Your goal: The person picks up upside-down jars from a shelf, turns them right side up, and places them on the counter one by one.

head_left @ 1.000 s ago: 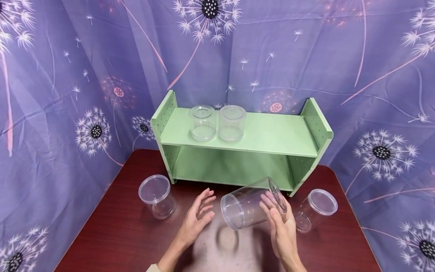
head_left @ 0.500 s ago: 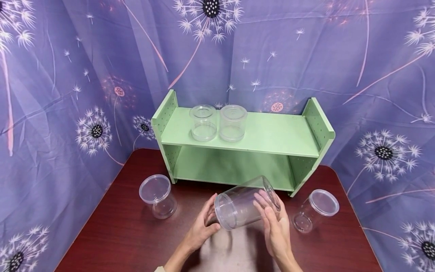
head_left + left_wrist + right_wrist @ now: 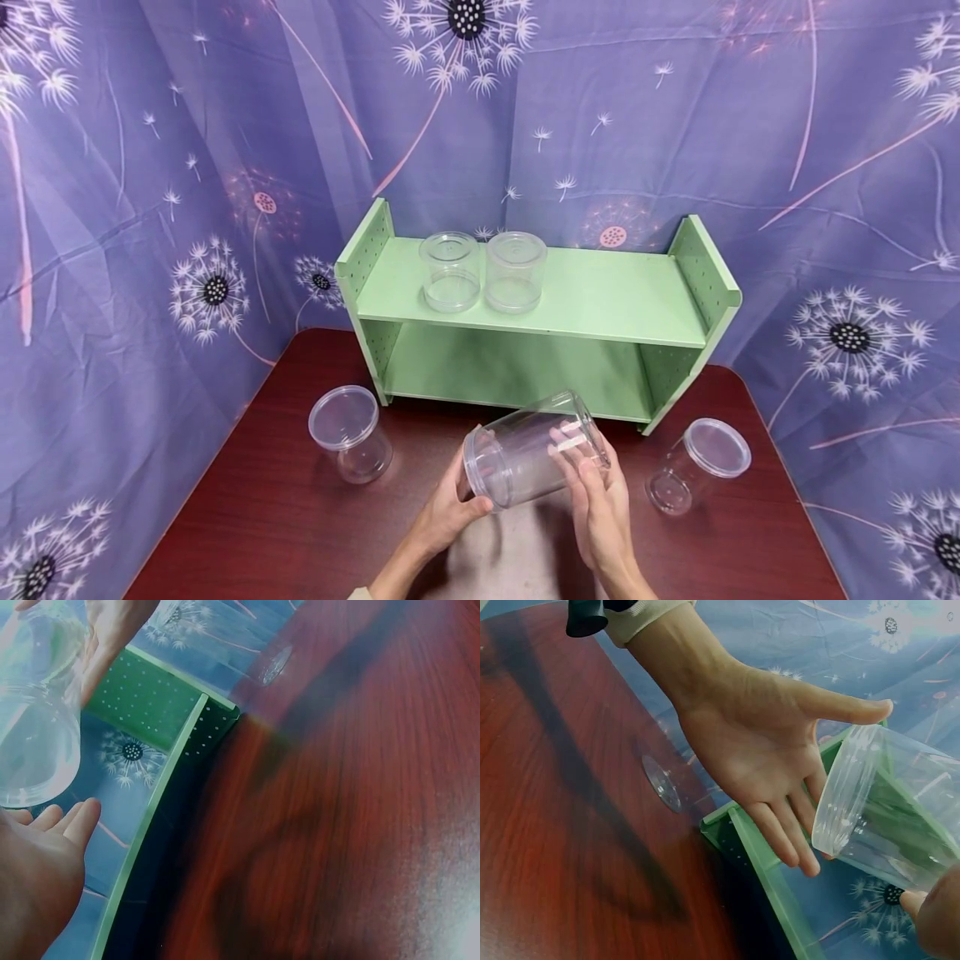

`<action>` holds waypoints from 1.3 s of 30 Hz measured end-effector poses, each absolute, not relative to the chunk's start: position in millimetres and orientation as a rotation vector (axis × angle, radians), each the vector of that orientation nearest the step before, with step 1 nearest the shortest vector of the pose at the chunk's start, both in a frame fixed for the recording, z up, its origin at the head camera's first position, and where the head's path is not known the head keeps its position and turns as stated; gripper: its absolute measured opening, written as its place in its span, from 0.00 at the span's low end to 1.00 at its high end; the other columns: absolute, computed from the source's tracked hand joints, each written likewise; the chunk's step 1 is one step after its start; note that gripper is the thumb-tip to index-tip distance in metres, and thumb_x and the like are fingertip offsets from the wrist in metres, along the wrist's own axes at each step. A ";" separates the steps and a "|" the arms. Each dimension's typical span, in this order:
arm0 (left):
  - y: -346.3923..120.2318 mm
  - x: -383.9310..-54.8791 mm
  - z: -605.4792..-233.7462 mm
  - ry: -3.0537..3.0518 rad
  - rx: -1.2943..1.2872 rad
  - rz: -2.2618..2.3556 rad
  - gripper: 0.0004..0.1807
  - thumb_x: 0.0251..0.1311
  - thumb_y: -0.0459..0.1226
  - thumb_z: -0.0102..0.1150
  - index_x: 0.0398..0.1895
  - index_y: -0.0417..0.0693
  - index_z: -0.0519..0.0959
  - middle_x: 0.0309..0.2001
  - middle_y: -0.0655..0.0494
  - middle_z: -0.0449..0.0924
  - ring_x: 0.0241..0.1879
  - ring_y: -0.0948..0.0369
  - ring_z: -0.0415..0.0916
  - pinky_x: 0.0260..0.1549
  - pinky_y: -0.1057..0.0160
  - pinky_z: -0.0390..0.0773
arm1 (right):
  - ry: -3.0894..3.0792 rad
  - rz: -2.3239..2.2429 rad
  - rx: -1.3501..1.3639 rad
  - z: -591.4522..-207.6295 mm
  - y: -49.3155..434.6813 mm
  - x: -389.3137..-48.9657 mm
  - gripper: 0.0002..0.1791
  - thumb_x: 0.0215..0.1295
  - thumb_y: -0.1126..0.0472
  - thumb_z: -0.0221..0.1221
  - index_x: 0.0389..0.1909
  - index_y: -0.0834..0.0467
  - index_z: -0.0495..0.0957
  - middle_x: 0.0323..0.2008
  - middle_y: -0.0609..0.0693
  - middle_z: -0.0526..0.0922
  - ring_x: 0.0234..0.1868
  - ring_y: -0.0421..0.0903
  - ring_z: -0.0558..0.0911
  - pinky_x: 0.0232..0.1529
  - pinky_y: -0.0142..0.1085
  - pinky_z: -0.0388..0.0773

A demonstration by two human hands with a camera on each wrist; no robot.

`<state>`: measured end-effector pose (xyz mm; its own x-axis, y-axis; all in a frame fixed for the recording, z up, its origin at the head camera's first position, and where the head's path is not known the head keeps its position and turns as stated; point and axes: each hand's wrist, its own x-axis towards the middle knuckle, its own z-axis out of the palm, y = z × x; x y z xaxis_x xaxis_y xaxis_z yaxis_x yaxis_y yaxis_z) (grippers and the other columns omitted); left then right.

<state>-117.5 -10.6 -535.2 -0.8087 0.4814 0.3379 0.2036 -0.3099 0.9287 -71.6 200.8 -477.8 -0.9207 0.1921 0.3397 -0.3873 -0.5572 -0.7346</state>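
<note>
A large clear plastic jar (image 3: 532, 454) hangs tilted above the table, its ridged rim end facing left. My right hand (image 3: 603, 517) holds it near the base, thumb in front and fingers showing through the clear wall. At the rim end is my left hand (image 3: 442, 508), thumb at the front edge and fingers behind. In the right wrist view, the left hand (image 3: 750, 742) has straight fingers and its thumb lies along the rim of the jar (image 3: 900, 802). The left wrist view shows the jar (image 3: 37, 742) above the left hand's fingers (image 3: 82, 821).
A green two-tier shelf (image 3: 600, 292) stands at the back of the red-brown table (image 3: 247, 500). Two clear jars (image 3: 452, 275) sit on its top tier. Other clear lidded jars stand left (image 3: 352, 433) and right (image 3: 697, 462). A purple dandelion curtain (image 3: 600, 108) hangs behind.
The right hand has brought the jar a little to the left. My left hand has moved right and its thumb and fingers now lie about the rim end.
</note>
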 end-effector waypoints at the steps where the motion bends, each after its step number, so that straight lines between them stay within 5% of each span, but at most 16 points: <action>1: -10.2 -117.5 -534.7 1.718 0.882 2.244 0.57 0.66 0.56 0.66 0.83 0.39 0.42 0.79 0.33 0.51 0.73 0.56 0.62 0.68 0.60 0.68 | -1.257 2.495 0.319 -478.5 200.1 -71.3 0.24 0.79 0.73 0.42 0.73 0.66 0.57 0.65 0.63 0.74 0.65 0.53 0.77 0.69 0.44 0.71; 10: -8.6 -116.0 -530.7 1.679 0.862 2.307 0.51 0.66 0.48 0.68 0.83 0.44 0.49 0.78 0.41 0.57 0.73 0.58 0.64 0.67 0.57 0.71 | -1.314 2.481 0.446 -484.0 197.8 -71.7 0.22 0.82 0.68 0.41 0.73 0.64 0.57 0.67 0.58 0.75 0.67 0.49 0.76 0.69 0.42 0.70; 28: -19.5 -118.3 -519.5 1.663 0.859 2.432 0.49 0.64 0.33 0.65 0.79 0.28 0.46 0.70 0.22 0.58 0.65 0.54 0.74 0.60 0.56 0.78 | -1.469 2.523 0.449 -487.0 202.8 -71.8 0.25 0.81 0.69 0.39 0.75 0.68 0.54 0.67 0.58 0.75 0.66 0.51 0.77 0.66 0.42 0.74; 39: -45.8 -123.5 -503.5 1.796 0.835 2.377 0.51 0.63 0.30 0.64 0.81 0.31 0.42 0.72 0.24 0.57 0.63 0.58 0.74 0.57 0.60 0.80 | -1.342 2.464 0.608 -473.2 225.5 -79.2 0.25 0.80 0.73 0.35 0.74 0.68 0.59 0.68 0.64 0.72 0.67 0.53 0.76 0.69 0.41 0.71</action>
<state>-123.5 -45.8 -503.5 -0.8532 0.3497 0.3871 0.2769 -0.3252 0.9042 -79.2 225.5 -473.2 -0.8754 0.0350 0.4822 -0.4241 -0.5342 -0.7313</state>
